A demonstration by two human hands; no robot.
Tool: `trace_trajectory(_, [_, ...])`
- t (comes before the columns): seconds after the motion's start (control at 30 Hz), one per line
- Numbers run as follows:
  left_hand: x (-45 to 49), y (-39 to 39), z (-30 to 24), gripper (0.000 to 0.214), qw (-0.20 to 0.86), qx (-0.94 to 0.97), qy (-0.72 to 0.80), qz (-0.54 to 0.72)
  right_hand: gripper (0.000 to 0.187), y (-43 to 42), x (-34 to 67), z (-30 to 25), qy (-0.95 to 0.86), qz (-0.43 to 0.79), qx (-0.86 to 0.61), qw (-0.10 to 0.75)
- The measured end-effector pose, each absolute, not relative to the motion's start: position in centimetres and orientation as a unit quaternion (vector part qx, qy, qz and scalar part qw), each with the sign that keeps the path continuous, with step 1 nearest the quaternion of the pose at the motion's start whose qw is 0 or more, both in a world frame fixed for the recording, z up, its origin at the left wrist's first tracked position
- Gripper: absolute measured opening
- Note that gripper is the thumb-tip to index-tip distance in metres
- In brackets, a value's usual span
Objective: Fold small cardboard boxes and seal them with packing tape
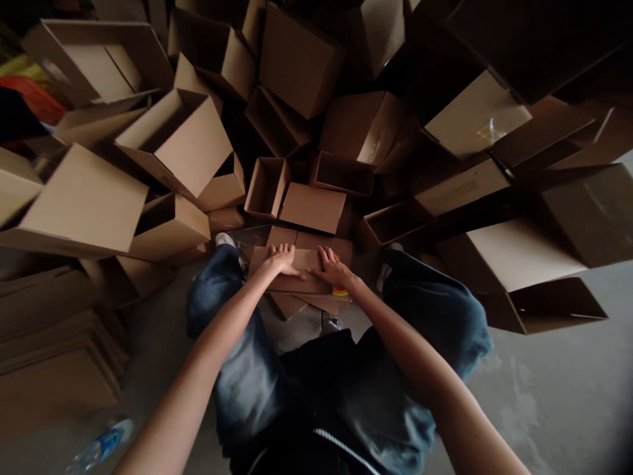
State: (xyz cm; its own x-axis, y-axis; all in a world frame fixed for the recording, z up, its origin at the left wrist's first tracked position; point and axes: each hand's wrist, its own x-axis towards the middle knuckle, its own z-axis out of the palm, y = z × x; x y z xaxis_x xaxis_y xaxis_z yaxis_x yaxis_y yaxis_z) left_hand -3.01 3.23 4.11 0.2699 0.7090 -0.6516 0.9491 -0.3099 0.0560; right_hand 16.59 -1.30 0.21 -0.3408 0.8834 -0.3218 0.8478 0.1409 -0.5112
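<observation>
Brown cardboard carton (291,282) lay flat under both hands, L hand (281,259) & R hand (332,269) open on top, palms down, not clamping, just apart.

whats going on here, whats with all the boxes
A person is pressing their bare left hand and right hand flat on a folded brown corrugated cardboard sheet between their blue-jeaned knees. A small yellow-and-orange object sits beside the right hand. Open brown cardboard boxes are heaped ahead, and a stack of flat cardboard sheets lies left on the grey concrete floor.
</observation>
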Motion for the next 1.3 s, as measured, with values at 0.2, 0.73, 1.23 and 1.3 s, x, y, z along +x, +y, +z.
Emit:
trace_trajectory(0.2, [-2.96, 3.19, 4.14, 0.123, 0.223, 0.767, 0.538, -0.27, 0.083, -1.44, 16.42, 0.75, -0.755, 0.313, -0.576, 0.014])
trace_trajectory(0.73, [-2.93, 3.17, 4.34, 0.125, 0.231, 0.761, 0.545, -0.265, 0.083, -1.36, 16.36, 0.96, -0.753, 0.315, -0.577, 0.01])
trace_trajectory(1.23, [-2.81, 3.23, 4.63, 0.125, 0.234, 0.762, 0.543, -0.263, 0.08, -1.47, 16.18, 1.16, -0.764, 0.282, -0.58, -0.005])
trace_trajectory(1.3, [-2.83, 3.27, 4.52, 0.126, 0.234, 0.762, 0.544, -0.263, 0.079, -1.48, 16.19, 1.21, -0.765, 0.28, -0.58, -0.002])
